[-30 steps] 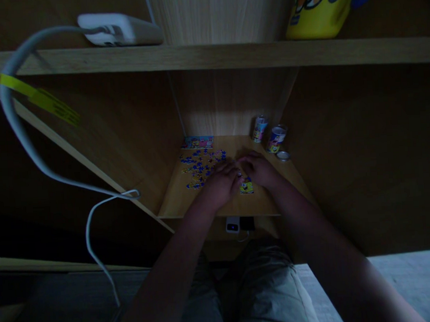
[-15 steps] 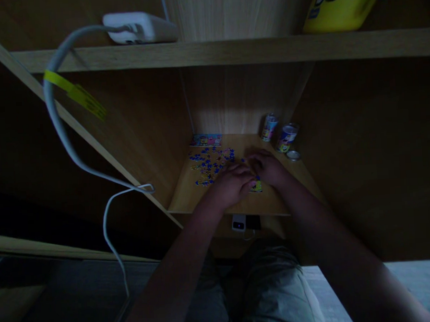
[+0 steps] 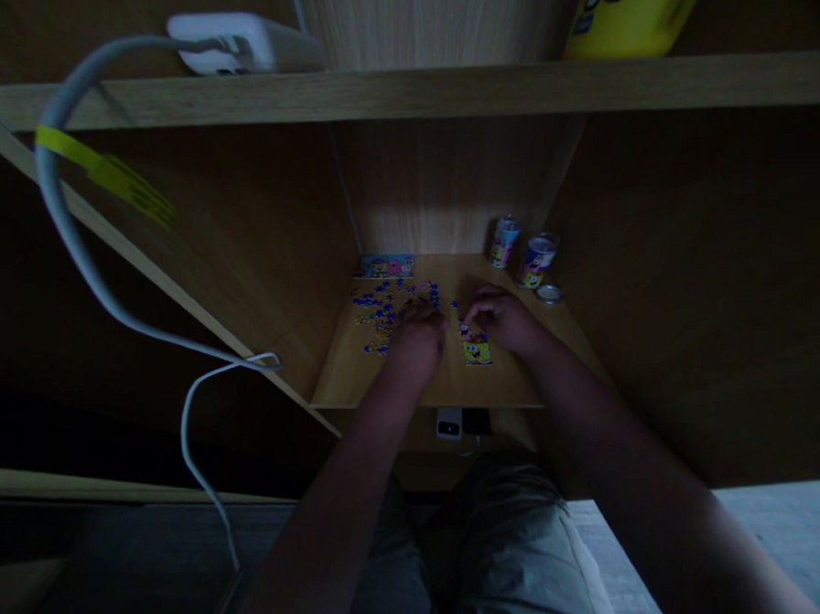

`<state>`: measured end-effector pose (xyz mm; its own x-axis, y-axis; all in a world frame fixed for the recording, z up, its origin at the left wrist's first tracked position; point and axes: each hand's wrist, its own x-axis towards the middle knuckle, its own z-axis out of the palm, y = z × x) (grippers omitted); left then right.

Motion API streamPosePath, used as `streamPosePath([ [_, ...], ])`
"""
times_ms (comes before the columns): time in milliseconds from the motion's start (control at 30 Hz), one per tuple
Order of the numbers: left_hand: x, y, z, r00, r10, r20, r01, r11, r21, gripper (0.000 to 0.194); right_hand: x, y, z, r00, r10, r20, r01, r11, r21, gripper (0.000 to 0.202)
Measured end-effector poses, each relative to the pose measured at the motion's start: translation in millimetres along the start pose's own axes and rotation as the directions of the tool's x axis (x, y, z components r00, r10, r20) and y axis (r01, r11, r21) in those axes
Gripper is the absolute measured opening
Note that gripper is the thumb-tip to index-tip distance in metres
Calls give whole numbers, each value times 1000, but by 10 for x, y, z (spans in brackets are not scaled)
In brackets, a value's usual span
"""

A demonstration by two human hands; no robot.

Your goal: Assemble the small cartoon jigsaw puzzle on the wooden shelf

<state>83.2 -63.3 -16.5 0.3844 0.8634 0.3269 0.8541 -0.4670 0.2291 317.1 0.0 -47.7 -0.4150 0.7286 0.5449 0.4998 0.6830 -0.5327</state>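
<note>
Small blue, yellow and pink puzzle pieces (image 3: 380, 301) lie scattered on the left of the wooden shelf board (image 3: 337, 373). My left hand (image 3: 417, 339) is over their right edge, fingers bent downward; whether it holds a piece is hidden. To its right is a partly joined puzzle strip (image 3: 476, 351) with a yellow cartoon face. My right hand (image 3: 503, 316) is beside the strip's upper end, its thumb and index finger curled close together; anything between them is too small and dark to make out.
A picture card (image 3: 384, 267) lies at the back left. Two printed tins (image 3: 504, 242) (image 3: 537, 262) stand at the back right near a round lid (image 3: 549, 293). A white cable (image 3: 100, 296) hangs at left from a white adapter (image 3: 241, 43) on the upper shelf.
My left hand has moved left, away from the strip and onto the loose pieces, uncovering more of the strip. My right hand remains near the strip. The whole view has shifted slightly.
</note>
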Motion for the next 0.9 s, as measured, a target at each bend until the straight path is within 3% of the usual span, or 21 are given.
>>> streamPosePath([
  [233, -43, 19, 2, 996, 84, -11, -84, 996, -12, 26, 2, -15, -36, 998, 56, -27, -57, 997, -42, 35],
  [433, -298, 210, -42, 983, 181, 0, -181, 983, 7, 27, 6, -46, -37, 996, 70, -50, -72, 997, -38, 33],
  [700, -805, 312, -59, 997, 52, -55, -49, 997, 55, 28, -16, -41, -23, 996, 64, -62, -67, 996, -62, 27],
  [900, -1232, 227, -123, 997, 14, -73, -2, 988, 156, 48, -22, -58, -21, 992, 103, -74, -107, 993, -41, 22],
])
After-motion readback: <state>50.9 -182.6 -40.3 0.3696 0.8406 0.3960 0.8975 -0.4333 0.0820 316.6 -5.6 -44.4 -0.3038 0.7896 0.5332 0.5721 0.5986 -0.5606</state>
